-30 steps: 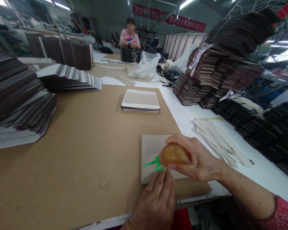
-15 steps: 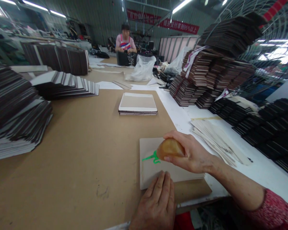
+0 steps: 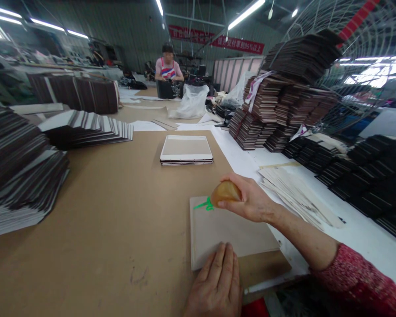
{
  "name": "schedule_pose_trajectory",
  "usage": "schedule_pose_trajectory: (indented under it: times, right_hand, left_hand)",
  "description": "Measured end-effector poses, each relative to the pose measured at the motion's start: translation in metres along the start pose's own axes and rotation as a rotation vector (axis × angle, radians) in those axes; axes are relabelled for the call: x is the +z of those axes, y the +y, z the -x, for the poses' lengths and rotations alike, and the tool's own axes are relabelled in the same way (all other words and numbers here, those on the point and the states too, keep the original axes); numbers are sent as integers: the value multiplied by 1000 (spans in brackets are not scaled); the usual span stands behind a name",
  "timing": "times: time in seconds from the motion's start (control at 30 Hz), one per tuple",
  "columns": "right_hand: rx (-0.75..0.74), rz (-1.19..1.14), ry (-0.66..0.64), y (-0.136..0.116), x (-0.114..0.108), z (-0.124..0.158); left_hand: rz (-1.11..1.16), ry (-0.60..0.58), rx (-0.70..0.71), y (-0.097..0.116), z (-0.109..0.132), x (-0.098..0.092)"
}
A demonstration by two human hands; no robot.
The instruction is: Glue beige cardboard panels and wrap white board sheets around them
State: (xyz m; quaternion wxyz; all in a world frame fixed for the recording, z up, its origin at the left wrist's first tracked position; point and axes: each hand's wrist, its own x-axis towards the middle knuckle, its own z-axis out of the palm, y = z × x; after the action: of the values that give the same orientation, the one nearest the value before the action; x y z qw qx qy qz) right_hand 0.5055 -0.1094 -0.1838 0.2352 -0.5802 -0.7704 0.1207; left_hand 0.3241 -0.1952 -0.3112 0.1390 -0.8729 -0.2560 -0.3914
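We see the right hand (image 3: 251,200) closed around a small amber bottle (image 3: 225,193). The fingers curl over its top and the thumb presses from below, so only the rounded front of the bottle shows and the rest is hidden in the palm. A green nozzle (image 3: 204,205) sticks out to the left, with its tip over the far left corner of a grey board (image 3: 231,229). We cannot tell whether the tip touches the board or hangs just above it.

The board lies flat at the near right edge of the brown table (image 3: 119,211). The left hand (image 3: 216,286) rests on the board's near edge, fingers stretched out flat and close together, holding nothing. The bottom of the picture cuts off its wrist, and we cannot see the thumb. The right forearm runs out at the lower right corner in a red speckled sleeve.

Further along the table a low stack (image 3: 186,149) of light-edged boards lies well apart from the hands. Just to the right of the right hand, pale sheets (image 3: 293,193) lie fanned out on a white surface. Tall dark piles (image 3: 284,101) rise behind the sheets, and more piles (image 3: 20,176) on the left are cut off by the frame. Their single layers blur together.

At the far end a person (image 3: 167,66) stands behind a clear plastic bag (image 3: 191,101), and what their hands hold is too small to make out. The writing on the red banner (image 3: 218,39) above is hard to read.
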Motion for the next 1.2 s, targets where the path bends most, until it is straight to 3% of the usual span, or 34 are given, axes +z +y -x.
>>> schedule_pose_trajectory:
  times: [0.5, 1.2]
  right_hand:
    - [64, -31, 30, 5, 6, -13]
    - [211, 1, 39, 25, -35, 12]
  left_hand:
    - [10, 51, -23, 2, 1, 3]
    - [60, 44, -1, 1, 5, 8]
